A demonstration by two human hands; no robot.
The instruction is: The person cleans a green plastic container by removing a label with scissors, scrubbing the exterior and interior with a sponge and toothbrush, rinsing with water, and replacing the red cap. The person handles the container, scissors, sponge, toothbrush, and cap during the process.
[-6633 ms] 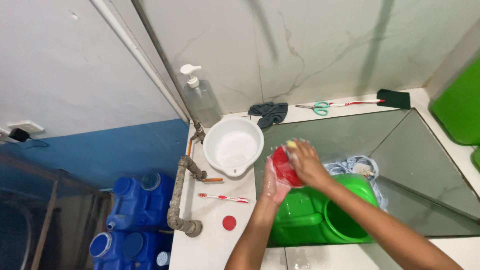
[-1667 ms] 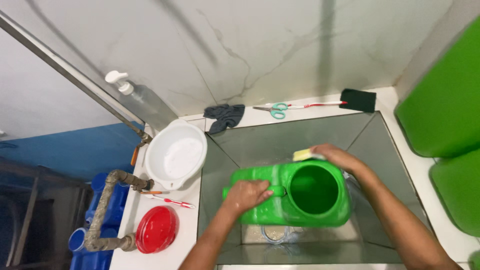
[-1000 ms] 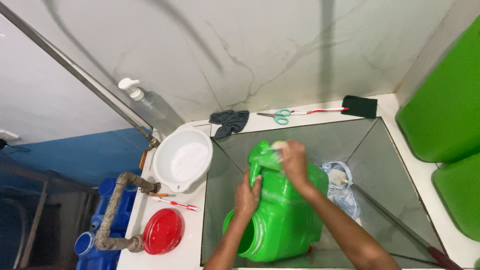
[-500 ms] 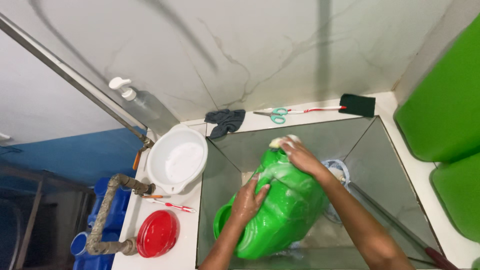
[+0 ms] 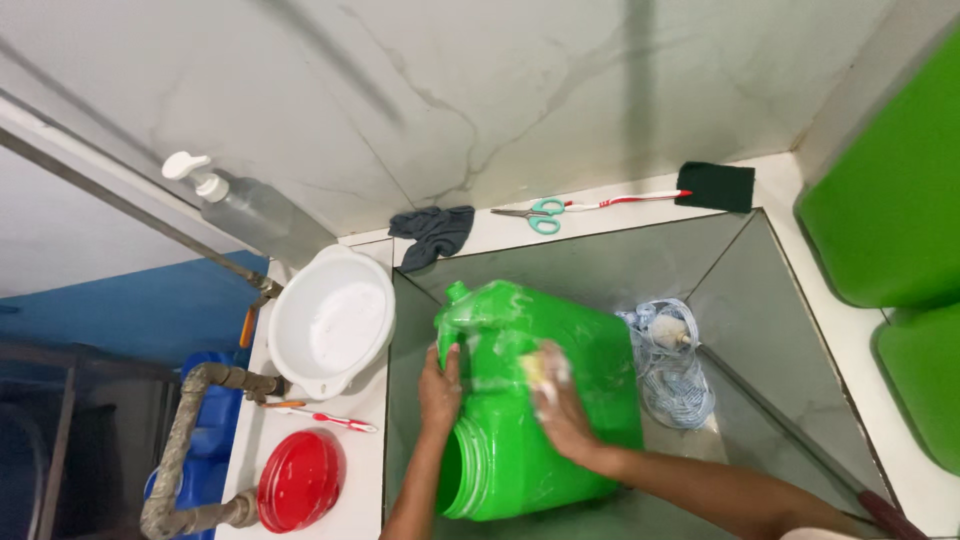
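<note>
You see a glossy green plastic jug, wet and soapy, in a smooth steel sink; glossy red plastic lid, white plastic bowl, limp grey cloth.

Pale veined wall (marble, perhaps) rises behind a white counter.

We see big green plastic jug on its side in steel sink, wide threaded mouth toward us, small spout end toward wall. Surface wet, streaked with white suds. Small yellow sponge pressed flat on upturned face, near middle, foam around it.
</note>
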